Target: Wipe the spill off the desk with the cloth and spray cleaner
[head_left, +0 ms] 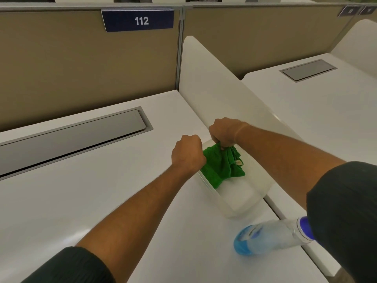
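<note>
Green cloth (221, 166): bunched, being held over a clear plastic tub (238, 203) at the right edge of the white desk (102, 190). Its lower folds are hanging into the tub's open top; whether they are touching the bottom cannot be told.

Left hand (187, 155): being kept in a closed fist, fingers curled around the cloth's left edge.

Right hand (226, 131): being kept clenched, fingers pinching the cloth's upper part from above, just beyond the left hand.

Clear plastic tub: being crowded against the white side divider (214, 84) that is rising along the desk's right edge.

Spray bottle (269, 238): clear, with a blue label and a blue collar, being seen lying tilted on the desk near the front right corner, nearer the person than the tub; its head is being hidden by the dark right sleeve (344, 217).

Grey cable hatch (71, 137): being shown set into the desk toward the back left, well apart from both hands.

Blue number plate (138, 20): reading 112, being carried on the tan rear partition (61, 58).

Spill: no mark is being made out on the desk surface.
</note>
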Demonstrator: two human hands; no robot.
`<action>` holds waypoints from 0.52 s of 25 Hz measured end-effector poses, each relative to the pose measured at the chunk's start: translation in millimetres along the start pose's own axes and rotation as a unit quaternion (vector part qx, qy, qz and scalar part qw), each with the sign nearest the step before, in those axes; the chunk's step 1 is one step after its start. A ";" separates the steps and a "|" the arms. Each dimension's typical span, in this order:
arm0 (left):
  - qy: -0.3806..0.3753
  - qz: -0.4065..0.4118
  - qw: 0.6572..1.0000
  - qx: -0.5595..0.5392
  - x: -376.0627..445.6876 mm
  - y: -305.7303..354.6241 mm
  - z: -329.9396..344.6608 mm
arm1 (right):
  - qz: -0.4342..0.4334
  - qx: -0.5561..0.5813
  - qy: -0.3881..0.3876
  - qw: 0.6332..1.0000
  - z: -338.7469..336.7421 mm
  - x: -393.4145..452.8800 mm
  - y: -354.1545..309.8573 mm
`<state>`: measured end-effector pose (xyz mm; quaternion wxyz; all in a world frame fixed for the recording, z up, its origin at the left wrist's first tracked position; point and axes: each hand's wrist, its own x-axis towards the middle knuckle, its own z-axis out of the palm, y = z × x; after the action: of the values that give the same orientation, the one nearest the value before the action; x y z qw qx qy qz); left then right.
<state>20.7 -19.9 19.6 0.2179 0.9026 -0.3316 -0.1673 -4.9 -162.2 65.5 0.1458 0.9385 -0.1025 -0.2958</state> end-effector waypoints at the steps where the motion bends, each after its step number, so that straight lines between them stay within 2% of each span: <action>1: 0.000 -0.003 1.000 0.003 0.7 0.1 0.6 | -0.002 -0.018 -0.005 1.000 1.2 1.4 -2.6; 4: 0.005 -0.015 1.000 0.003 2.2 -0.1 2.5 | -0.006 -0.081 -0.007 0.997 2.0 1.9 -8.8; 7: 0.010 -0.019 1.000 -0.001 2.3 -0.2 4.7 | -0.010 -0.094 -0.008 0.995 1.6 0.3 -9.2; 13: 0.013 0.022 0.999 -0.027 -8.5 -4.1 4.4 | -0.002 0.028 -0.002 1.000 -6.9 -22.6 1.4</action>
<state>14.7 -12.7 15.1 0.2502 0.8910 -0.3438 -0.1592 -19.1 -155.7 83.2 0.1187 0.9418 -0.1088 -0.2952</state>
